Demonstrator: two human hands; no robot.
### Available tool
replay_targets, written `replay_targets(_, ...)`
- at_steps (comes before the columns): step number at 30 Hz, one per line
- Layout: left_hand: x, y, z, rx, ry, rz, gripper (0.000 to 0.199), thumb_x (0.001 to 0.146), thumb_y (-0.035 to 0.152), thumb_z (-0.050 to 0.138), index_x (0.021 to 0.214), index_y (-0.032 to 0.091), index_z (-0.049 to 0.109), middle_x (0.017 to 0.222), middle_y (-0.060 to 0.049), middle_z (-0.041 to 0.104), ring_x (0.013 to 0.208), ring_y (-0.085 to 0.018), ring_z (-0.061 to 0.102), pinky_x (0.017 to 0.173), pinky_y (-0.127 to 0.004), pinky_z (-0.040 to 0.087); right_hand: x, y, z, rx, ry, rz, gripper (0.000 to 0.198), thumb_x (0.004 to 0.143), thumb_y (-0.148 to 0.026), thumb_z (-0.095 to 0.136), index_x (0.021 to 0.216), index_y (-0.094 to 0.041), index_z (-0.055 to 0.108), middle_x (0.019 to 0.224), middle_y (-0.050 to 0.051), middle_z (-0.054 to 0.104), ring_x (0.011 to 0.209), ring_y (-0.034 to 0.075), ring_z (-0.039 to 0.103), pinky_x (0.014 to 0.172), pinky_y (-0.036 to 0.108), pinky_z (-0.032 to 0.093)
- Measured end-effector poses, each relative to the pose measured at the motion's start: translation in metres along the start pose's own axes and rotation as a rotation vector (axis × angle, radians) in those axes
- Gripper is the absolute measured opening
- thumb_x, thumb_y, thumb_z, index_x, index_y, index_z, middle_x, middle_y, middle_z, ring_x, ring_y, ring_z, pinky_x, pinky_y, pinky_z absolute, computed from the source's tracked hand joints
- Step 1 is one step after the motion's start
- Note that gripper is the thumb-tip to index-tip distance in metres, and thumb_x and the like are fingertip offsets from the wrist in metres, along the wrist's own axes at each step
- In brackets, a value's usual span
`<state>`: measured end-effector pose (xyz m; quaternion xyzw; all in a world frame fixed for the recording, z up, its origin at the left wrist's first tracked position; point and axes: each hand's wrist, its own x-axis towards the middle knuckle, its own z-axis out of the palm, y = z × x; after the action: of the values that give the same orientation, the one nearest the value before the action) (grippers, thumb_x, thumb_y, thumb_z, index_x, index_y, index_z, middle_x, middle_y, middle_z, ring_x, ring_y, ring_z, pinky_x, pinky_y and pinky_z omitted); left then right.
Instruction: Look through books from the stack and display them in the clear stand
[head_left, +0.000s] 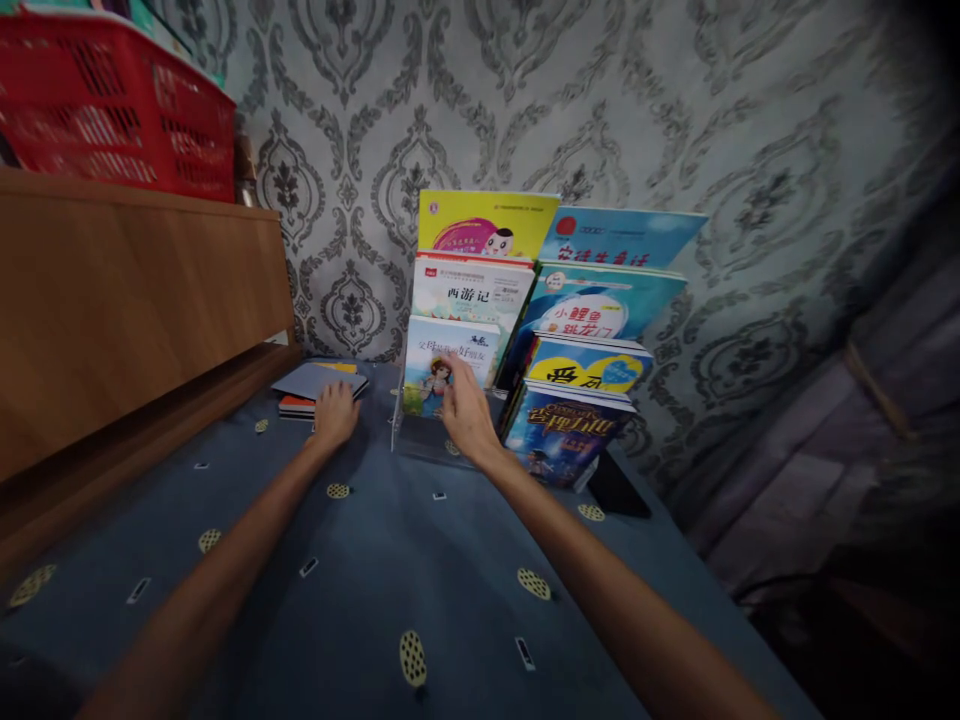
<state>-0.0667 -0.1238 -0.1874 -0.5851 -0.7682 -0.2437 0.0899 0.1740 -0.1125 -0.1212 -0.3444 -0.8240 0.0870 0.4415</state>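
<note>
My right hand (468,408) rests against the front of a small blue picture book (426,350), its fingers stretched over the cover and thumb apart. That book stands upright at the front of the left column of a clear book rack (397,430). Behind it are a white-and-green book (517,290) and a yellow book (487,208). My left hand (337,412) lies over the right front edge of a low stack of books (311,380), fingers spread on the grey top one. The undersides of its fingers are hidden.
In the rack's right column stand several books, with a dark blue book (566,430) in front. A flat black object (619,485) lies beside it. A wooden cabinet (135,320) bearing a red basket (172,130) borders the left. Patterned wallpaper (360,190) rises behind; a curtain (832,400) hangs at right.
</note>
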Motion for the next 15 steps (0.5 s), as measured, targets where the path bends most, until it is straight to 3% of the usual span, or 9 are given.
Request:
replay_targets(5, 0.01, -0.033, 0.019, 0.118, -0.094, -0.039, 0.052, 0.089, 0.032, 0.057, 0.138, 0.015, 0.049, 0.151, -0.024, 0.044, 0.145, -0.038, 0.03, 0.113, -0.057, 0.029, -0.003, -0.002, 0.0, -0.004, 0.006, -0.002, 0.059, 0.088, -0.008, 0.033, 0.145, -0.018, 0.043, 0.153, 0.013, 0.043, 0.144, 0.024, 0.038, 0.113, 0.048, 0.041)
replay_targets(11, 0.019, -0.046, 0.032, 0.171, -0.146, -0.016, 0.047, 0.093, 0.033, 0.052, 0.137, 0.017, 0.049, 0.149, -0.022, 0.046, 0.142, -0.036, 0.036, 0.113, -0.063, 0.027, -0.01, -0.005, 0.0, 0.07, -0.008, 0.001, 0.054, 0.091, -0.009, 0.03, 0.142, -0.017, 0.045, 0.155, 0.015, 0.039, 0.124, 0.024, 0.058, 0.101, 0.041, 0.053)
replay_targets(15, 0.017, -0.051, 0.029, 0.191, -0.158, 0.02, 0.041, 0.093, 0.03, 0.052, 0.133, 0.017, 0.053, 0.144, -0.022, 0.053, 0.138, -0.037, 0.042, 0.11, -0.068, 0.026, -0.013, -0.007, 0.002, 0.1, -0.019, 0.037, 0.053, 0.092, -0.01, 0.029, 0.142, -0.018, 0.046, 0.156, 0.014, 0.039, 0.122, 0.023, 0.059, 0.094, 0.039, 0.057)
